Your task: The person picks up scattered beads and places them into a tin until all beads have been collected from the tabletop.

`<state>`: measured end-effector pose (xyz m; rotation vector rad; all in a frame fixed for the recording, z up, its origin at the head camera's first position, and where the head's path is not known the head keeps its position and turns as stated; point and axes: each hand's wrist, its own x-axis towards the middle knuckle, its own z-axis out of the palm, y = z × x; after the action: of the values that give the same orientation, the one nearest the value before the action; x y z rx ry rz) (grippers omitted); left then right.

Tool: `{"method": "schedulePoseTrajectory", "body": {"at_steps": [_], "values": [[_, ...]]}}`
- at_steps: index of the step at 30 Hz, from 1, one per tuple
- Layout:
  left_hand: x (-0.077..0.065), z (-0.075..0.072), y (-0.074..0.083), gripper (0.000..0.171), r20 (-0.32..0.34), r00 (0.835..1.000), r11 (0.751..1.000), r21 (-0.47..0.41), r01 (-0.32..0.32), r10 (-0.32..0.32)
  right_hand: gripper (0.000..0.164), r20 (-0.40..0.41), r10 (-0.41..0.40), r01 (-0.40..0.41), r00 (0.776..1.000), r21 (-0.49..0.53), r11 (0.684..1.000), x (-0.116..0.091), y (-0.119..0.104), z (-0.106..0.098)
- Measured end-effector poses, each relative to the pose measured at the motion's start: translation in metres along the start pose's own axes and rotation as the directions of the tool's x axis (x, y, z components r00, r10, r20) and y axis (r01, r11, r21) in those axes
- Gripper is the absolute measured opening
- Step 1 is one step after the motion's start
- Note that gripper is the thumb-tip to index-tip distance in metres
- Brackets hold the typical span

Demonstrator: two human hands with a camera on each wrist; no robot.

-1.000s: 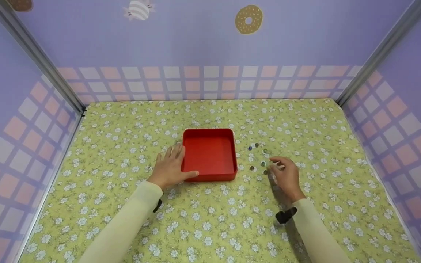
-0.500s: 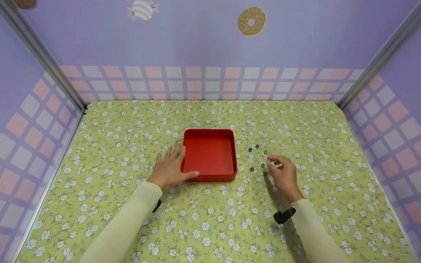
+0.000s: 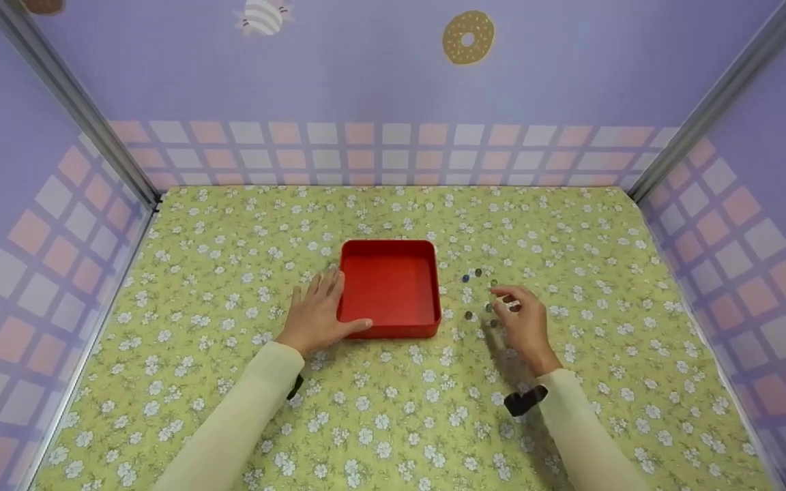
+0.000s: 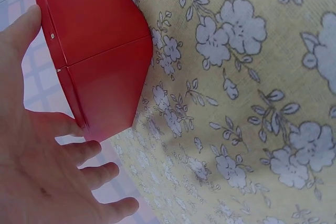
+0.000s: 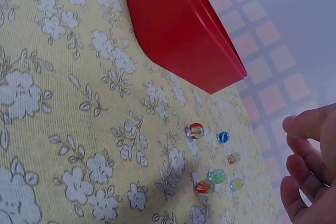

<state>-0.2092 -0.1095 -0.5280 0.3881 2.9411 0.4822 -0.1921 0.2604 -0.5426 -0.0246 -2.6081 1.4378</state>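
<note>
A square red box [image 3: 389, 290] with low walls stands at the middle of the tabletop. My left hand [image 3: 314, 312] rests spread at its left side, thumb at the near rim and the index fingertip against the wall in the left wrist view. To the right of the box lie several small glass marbles, among them a blue marble [image 5: 223, 137], a red one [image 5: 195, 130], a green one [image 5: 217, 176] and an orange one [image 5: 203, 188]. Above them hovers my right hand [image 3: 526, 327], fingers loosely bent, with nothing visible between fingertips and thumb.
A yellow floral cloth [image 3: 366, 409] covers the table. Purple panels with a pink and white check band [image 3: 396, 155] enclose it at the back and both sides, joined by grey corner posts [image 3: 700, 102]. Black straps [image 3: 526, 401] sit at the wrists.
My right hand has shifted left and slightly away from me, over the marbles, and now overlaps more of them. The left hand, box and marbles have stayed put.
</note>
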Motion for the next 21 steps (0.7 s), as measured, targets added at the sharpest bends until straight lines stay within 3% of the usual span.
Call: {"method": "schedulePoseTrajectory", "body": {"at_steps": [10, 21], "values": [[0.000, 0.003, -0.002, 0.109, 0.005, 1.000, 1.000, -0.004, 0.009, -0.009, 0.022, -0.032, -0.031, 0.032, 0.999, 0.032, 0.999, 0.000, -0.011, 0.007], [0.002, 0.003, -0.002, 0.110, 0.019, 1.000, 1.000, -0.025, 0.006, -0.005, 0.023, -0.021, -0.010, 0.011, 1.000, 0.053, 0.999, 0.000, -0.021, 0.016]]}}
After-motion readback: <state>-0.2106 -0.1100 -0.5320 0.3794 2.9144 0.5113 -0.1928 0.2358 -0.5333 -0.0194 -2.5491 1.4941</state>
